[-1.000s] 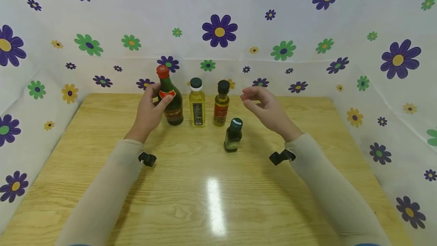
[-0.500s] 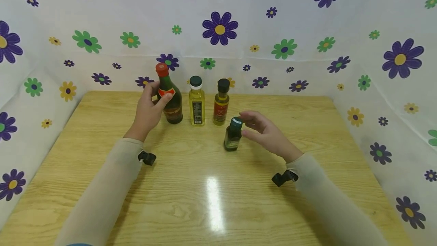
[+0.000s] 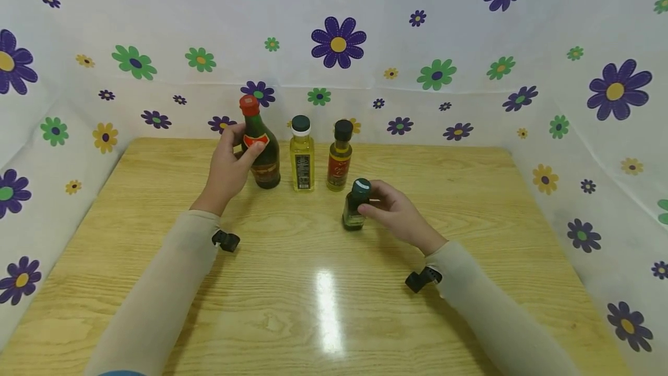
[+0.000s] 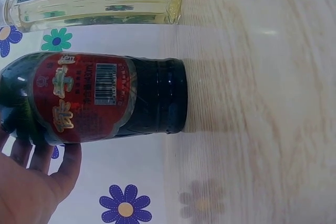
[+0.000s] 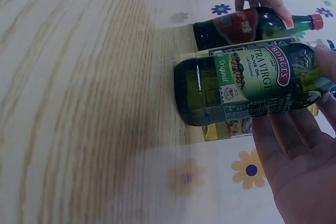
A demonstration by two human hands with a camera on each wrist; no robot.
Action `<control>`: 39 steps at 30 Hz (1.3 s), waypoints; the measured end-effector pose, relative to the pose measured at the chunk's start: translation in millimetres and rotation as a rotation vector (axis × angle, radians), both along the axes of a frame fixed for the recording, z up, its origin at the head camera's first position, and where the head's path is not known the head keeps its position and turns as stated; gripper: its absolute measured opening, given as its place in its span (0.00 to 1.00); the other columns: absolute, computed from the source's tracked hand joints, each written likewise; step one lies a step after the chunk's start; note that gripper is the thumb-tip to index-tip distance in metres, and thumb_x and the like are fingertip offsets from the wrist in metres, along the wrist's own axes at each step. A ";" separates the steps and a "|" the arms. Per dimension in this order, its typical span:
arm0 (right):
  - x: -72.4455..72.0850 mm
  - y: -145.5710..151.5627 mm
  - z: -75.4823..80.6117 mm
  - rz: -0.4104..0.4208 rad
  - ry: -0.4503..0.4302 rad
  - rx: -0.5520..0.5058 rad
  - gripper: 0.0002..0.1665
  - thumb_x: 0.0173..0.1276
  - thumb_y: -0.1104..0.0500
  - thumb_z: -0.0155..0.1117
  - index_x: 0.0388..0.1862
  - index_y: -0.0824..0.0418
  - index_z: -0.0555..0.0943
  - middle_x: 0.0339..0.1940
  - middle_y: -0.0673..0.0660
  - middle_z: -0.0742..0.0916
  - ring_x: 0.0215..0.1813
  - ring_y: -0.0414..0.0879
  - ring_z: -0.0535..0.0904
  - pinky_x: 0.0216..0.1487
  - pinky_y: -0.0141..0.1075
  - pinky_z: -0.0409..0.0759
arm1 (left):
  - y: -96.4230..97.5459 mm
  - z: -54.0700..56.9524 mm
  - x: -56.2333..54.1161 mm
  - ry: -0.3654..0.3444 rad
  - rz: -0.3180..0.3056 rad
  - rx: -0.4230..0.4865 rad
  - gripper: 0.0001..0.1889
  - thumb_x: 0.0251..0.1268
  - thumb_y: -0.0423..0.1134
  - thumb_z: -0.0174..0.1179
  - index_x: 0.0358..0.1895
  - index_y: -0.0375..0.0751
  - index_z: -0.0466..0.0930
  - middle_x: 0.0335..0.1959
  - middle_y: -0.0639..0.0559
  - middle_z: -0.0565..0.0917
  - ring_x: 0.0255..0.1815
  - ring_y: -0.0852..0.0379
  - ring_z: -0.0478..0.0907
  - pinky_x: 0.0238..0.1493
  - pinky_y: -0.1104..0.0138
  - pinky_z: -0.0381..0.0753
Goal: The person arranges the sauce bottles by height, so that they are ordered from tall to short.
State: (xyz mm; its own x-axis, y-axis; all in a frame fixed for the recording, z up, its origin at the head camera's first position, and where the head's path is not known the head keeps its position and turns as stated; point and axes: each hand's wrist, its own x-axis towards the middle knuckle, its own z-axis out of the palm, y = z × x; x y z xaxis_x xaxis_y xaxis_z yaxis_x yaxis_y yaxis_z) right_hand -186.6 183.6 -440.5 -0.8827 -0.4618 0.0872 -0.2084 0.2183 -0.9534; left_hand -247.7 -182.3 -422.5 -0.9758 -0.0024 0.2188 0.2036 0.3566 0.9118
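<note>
At the back left, my left hand (image 3: pixel 224 170) grips the neck and shoulder of a tall dark green bottle (image 3: pixel 268 174) with a red cap. Its red label with a barcode faces the left wrist camera. My right hand (image 3: pixel 399 216) has its thumb on the front of a small olive oil bottle (image 3: pixel 351 213) and fingers behind it. In the right wrist view, this olive oil bottle's green label (image 5: pixel 252 77) reads "Borges". Both held bottles stand upright on the table.
Between the hands, further back, stand a clear bottle of yellow oil (image 3: pixel 302 161) and a slim red-labelled bottle (image 3: pixel 338 167) with a black cap. The wooden table (image 3: pixel 271 289) meets a flower-print cloth (image 3: pixel 376 74) at the back and sides.
My right hand has come down and forward from beside the slim bottle and taken hold of the small olive oil bottle. My left hand keeps its grip in place.
</note>
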 end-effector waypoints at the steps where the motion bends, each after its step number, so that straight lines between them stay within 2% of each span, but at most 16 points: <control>1: 0.0 -0.1 -0.1 0.000 0.002 -0.003 0.22 0.75 0.65 0.66 0.65 0.65 0.76 0.61 0.62 0.82 0.64 0.53 0.79 0.68 0.39 0.78 | 0.1 0.1 -0.4 0.002 0.000 0.001 0.32 0.76 0.54 0.59 0.75 0.43 0.62 0.70 0.44 0.72 0.72 0.48 0.68 0.75 0.46 0.67; 9: 0.1 0.1 -3.6 -0.011 0.022 -0.007 0.22 0.75 0.64 0.66 0.65 0.65 0.76 0.61 0.62 0.82 0.64 0.54 0.78 0.68 0.39 0.78 | 0.3 0.5 -0.4 0.002 -0.001 0.011 0.32 0.76 0.53 0.60 0.74 0.42 0.62 0.70 0.44 0.72 0.72 0.48 0.68 0.75 0.47 0.68; 17: 4.6 0.3 -3.0 -0.048 0.093 0.017 0.23 0.73 0.63 0.69 0.65 0.63 0.79 0.63 0.60 0.83 0.65 0.55 0.79 0.65 0.40 0.81 | 0.4 0.0 -0.1 0.010 -0.007 0.015 0.33 0.76 0.53 0.60 0.74 0.42 0.62 0.70 0.44 0.72 0.73 0.47 0.68 0.75 0.46 0.68; 26: 6.1 -2.1 -7.3 -0.069 0.158 -0.001 0.19 0.71 0.65 0.71 0.59 0.61 0.82 0.58 0.57 0.86 0.61 0.50 0.81 0.61 0.44 0.84 | -1.0 -0.1 -0.7 -0.006 -0.003 0.008 0.33 0.76 0.54 0.60 0.75 0.43 0.61 0.71 0.44 0.72 0.73 0.47 0.67 0.76 0.46 0.67; 33: 8.9 -6.5 -6.1 -0.033 0.210 -0.034 0.17 0.68 0.68 0.72 0.54 0.60 0.83 0.52 0.56 0.87 0.58 0.46 0.82 0.60 0.47 0.84 | -1.8 2.4 0.7 -0.016 -0.001 0.006 0.34 0.76 0.55 0.60 0.75 0.44 0.61 0.72 0.45 0.71 0.74 0.47 0.66 0.76 0.45 0.66; 39: 11.9 -4.4 -5.6 -0.065 0.187 -0.021 0.16 0.68 0.68 0.72 0.54 0.61 0.84 0.52 0.57 0.87 0.57 0.46 0.82 0.60 0.45 0.84 | -1.2 -0.4 -0.4 -0.026 -0.006 0.007 0.35 0.75 0.57 0.60 0.76 0.44 0.61 0.72 0.45 0.71 0.74 0.46 0.66 0.76 0.45 0.66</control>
